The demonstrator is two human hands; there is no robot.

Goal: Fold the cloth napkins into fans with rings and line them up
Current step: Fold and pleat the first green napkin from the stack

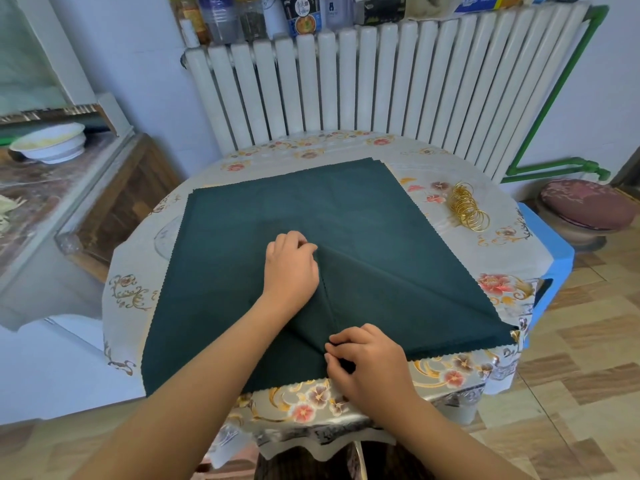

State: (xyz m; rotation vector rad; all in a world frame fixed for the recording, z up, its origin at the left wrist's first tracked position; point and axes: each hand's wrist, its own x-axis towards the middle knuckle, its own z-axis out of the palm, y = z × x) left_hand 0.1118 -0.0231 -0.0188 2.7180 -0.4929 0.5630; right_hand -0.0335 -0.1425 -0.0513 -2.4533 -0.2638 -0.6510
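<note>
A dark green cloth napkin (263, 216) lies spread over the round table, on top of what looks like more napkins stacked beneath it. A raised fold runs from the cloth's middle to its near edge. My left hand (290, 268) pinches the far end of that fold with curled fingers. The near end, at the table's front edge, is pinched by my right hand (369, 362). A heap of gold rings (467, 206) rests on the table at the far right, apart from both hands.
The table (491, 251) wears a floral plastic cover. A white radiator (381, 84) stands right behind it, with bottles and boxes on top. At the left is a counter with a white bowl (52, 142). A round stool (585, 209) sits at the right.
</note>
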